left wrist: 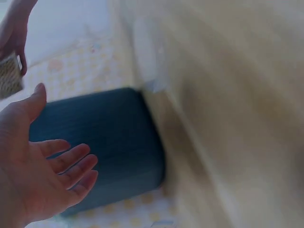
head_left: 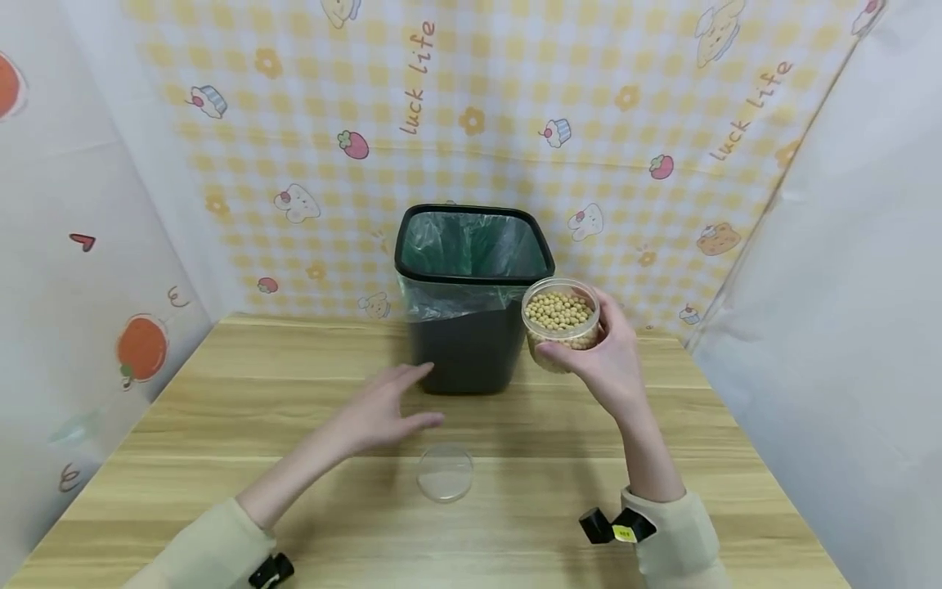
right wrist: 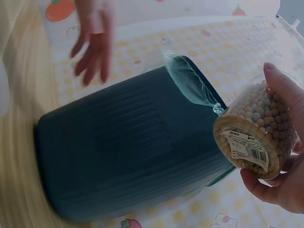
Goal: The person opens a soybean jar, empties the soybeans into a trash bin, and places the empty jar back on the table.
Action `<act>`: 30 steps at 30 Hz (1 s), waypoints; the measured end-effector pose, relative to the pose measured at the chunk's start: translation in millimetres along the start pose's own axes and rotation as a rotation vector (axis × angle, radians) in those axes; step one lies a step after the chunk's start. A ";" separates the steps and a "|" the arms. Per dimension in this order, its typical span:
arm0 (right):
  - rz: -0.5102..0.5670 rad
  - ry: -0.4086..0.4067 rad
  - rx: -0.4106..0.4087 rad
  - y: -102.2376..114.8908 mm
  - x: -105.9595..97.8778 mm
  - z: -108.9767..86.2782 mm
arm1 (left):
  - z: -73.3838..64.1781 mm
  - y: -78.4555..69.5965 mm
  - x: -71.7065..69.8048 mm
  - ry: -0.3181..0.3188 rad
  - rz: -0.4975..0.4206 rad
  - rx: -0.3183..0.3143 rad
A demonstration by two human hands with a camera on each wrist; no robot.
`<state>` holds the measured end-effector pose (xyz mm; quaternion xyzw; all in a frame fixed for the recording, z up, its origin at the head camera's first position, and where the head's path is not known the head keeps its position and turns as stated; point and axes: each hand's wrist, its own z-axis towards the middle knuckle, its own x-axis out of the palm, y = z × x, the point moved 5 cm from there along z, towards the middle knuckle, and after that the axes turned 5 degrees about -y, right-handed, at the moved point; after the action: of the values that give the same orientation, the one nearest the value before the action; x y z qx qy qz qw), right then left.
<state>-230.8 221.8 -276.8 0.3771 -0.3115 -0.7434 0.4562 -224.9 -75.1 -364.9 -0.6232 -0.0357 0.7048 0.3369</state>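
My right hand [head_left: 614,356] grips a clear round jar [head_left: 561,334] of pale yellow soybeans [head_left: 559,311], held without a lid at the right front of a dark trash can [head_left: 471,348]. In the right wrist view a barcode label [right wrist: 246,148] shows on the jar's base. A green-tinted bag [head_left: 471,237] lines the can under its black rim. Fingers spread and holding nothing, my left hand [head_left: 379,413] hovers in front of the can's left side; its palm shows in the left wrist view. Below it on the table lies a clear round lid [head_left: 445,472].
The can stands on a wood-grain table [head_left: 294,360] near its back edge. Behind it hangs a yellow checked cloth [head_left: 324,188] with cartoon prints. Pale sheets close off the left and right sides. A knotted bit of the bag [right wrist: 217,109] sticks out by the rim.
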 end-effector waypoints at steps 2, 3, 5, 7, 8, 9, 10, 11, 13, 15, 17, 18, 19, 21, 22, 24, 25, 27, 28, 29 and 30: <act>0.000 0.001 -0.008 3.4 0.0 2.9 | 5.3 3.1 -15.7 -0.037 -0.007 -0.022; 0.000 0.000 -0.015 5.2 -0.3 4.5 | 8.6 5.1 -23.7 -0.059 -0.015 -0.030; -0.002 -0.001 -0.024 9.7 -1.6 7.6 | 15.2 8.9 -40.0 -0.091 -0.045 -0.057; -0.022 -0.002 -0.037 14.3 -3.1 11.2 | 21.8 13.1 -56.7 -0.114 -0.089 -0.086; -0.041 -0.002 -0.042 17.2 -3.8 13.1 | 25.4 14.5 -65.2 -0.125 -0.107 -0.091; -0.057 0.000 -0.047 20.3 -4.3 15.0 | 28.9 15.7 -73.4 -0.131 -0.122 -0.097; -0.076 0.000 -0.056 23.9 -4.9 17.3 | 32.2 16.3 -81.3 -0.132 -0.137 -0.105; -0.089 0.004 -0.064 27.6 -5.2 19.9 | 35.9 16.8 -89.1 -0.140 -0.142 -0.107; -0.121 0.010 -0.082 35.6 -5.7 24.8 | 43.8 17.3 -102.4 -0.144 -0.157 -0.115; -0.151 0.017 -0.097 43.8 -5.5 29.8 | 51.9 16.9 -112.9 -0.149 -0.175 -0.130; -0.184 0.022 -0.105 50.4 -4.6 34.4 | 61.0 17.4 -119.7 -0.152 -0.193 -0.145; -0.203 0.021 -0.112 53.6 -3.8 36.4 | 65.2 17.5 -122.1 -0.149 -0.204 -0.153; -0.220 0.019 -0.119 56.7 -2.6 38.5 | 69.4 17.8 -124.1 -0.145 -0.214 -0.159; -0.248 0.015 -0.136 63.1 0.7 42.4 | 76.9 18.0 -127.3 -0.139 -0.228 -0.171; -0.259 0.014 -0.146 66.2 2.8 44.2 | 80.2 18.4 -128.3 -0.135 -0.235 -0.179; -0.281 0.011 -0.165 72.0 7.5 48.4 | 86.1 19.3 -129.5 -0.126 -0.251 -0.196; -0.287 0.014 -0.170 74.7 10.1 50.5 | 88.7 19.9 -129.6 -0.122 -0.263 -0.209; -0.287 0.025 -0.177 79.5 15.2 55.1 | 93.2 21.0 -128.5 -0.109 -0.302 -0.239; -0.286 0.032 -0.176 81.6 17.4 57.4 | 95.5 21.4 -127.5 -0.105 -0.317 -0.254; -0.284 0.042 -0.173 83.4 19.5 59.9 | 97.7 21.3 -126.5 -0.103 -0.334 -0.269; -0.281 0.050 -0.172 85.2 21.5 62.6 | 99.7 21.2 -125.2 -0.102 -0.355 -0.283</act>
<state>-252.4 176.4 -181.3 0.3948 -0.1797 -0.8141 0.3860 -324.5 -119.7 -245.9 -0.6118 -0.2601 0.6531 0.3626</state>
